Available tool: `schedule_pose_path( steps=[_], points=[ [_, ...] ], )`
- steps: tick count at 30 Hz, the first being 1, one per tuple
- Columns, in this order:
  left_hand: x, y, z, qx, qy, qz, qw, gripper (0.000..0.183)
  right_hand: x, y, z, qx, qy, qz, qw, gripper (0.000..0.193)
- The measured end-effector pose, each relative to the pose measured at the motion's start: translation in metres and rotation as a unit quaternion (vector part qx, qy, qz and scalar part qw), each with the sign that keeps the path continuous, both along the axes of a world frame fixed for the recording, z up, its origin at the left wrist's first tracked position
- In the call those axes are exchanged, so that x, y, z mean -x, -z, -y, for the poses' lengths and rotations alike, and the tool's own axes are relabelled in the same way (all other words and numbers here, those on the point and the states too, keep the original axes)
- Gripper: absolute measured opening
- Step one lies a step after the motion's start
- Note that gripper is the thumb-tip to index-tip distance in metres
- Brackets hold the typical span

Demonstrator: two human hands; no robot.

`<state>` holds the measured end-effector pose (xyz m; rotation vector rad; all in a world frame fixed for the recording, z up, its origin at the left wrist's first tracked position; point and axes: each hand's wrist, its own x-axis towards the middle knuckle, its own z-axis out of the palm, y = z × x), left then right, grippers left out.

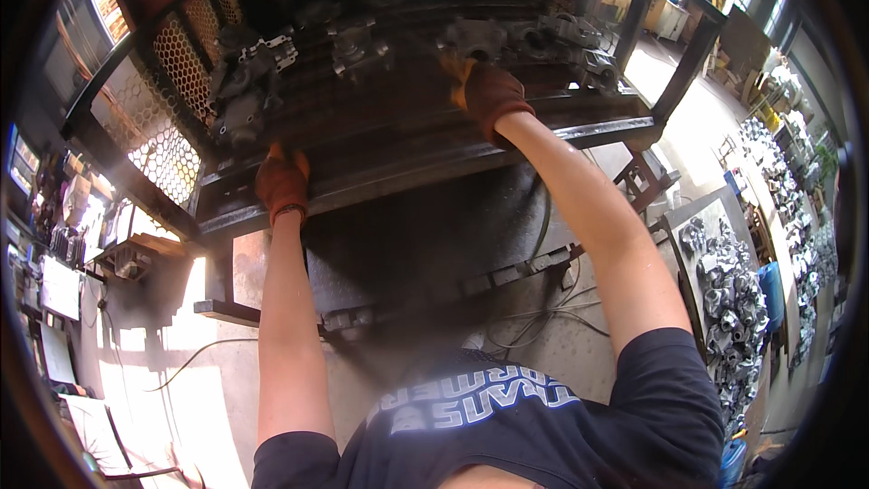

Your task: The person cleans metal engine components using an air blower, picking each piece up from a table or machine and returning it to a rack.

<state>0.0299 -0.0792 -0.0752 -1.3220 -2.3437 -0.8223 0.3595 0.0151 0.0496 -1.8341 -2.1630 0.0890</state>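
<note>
My left hand (283, 185), in a reddish-brown work glove with orange-yellow fingers, is at the front rail (380, 183) of a dark metal bench. Its fingers look parted, and I see nothing held in them. Farther right and deeper in, my right hand (491, 95) wears a matching glove. Its yellow fingers are closed at the lower left edge of a grey metal casting (477, 36), which stands on the dark bench top; part of the grip is hidden. Another casting (356, 47) stands between the hands, farther back. More castings (246, 81) are grouped at the left.
Further castings (575, 36) line the bench's right side. Perforated mesh (172, 158) and dark posts (672, 81) enclose the bench. A table (679, 217) piled with grey castings (729, 308) stands to the right. Cables (543, 317) lie on the floor beneath the bench.
</note>
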Motion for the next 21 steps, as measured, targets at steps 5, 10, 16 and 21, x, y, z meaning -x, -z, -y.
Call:
schedule_pose_path(
  steps=[5,10,16,21],
  points=[
    [-0.013,-0.005,0.009,-0.052,-0.009,-0.005,0.999,0.036,0.012,-0.019,-0.012,-0.036,-0.057,-0.034,0.997,0.046],
    [-0.009,-0.007,0.006,-0.08,0.016,0.012,0.997,0.032,0.052,-0.061,-0.063,-0.087,-0.066,-0.095,0.989,0.052],
    [-0.01,-0.006,0.003,-0.093,0.003,0.016,0.995,0.033,0.086,-0.028,-0.135,-0.028,-0.105,0.105,0.989,0.054],
    [-0.016,-0.012,0.007,-0.105,0.006,0.051,0.993,0.031,0.09,-0.016,-0.157,-0.091,-0.103,0.053,0.989,0.05]
  ],
)
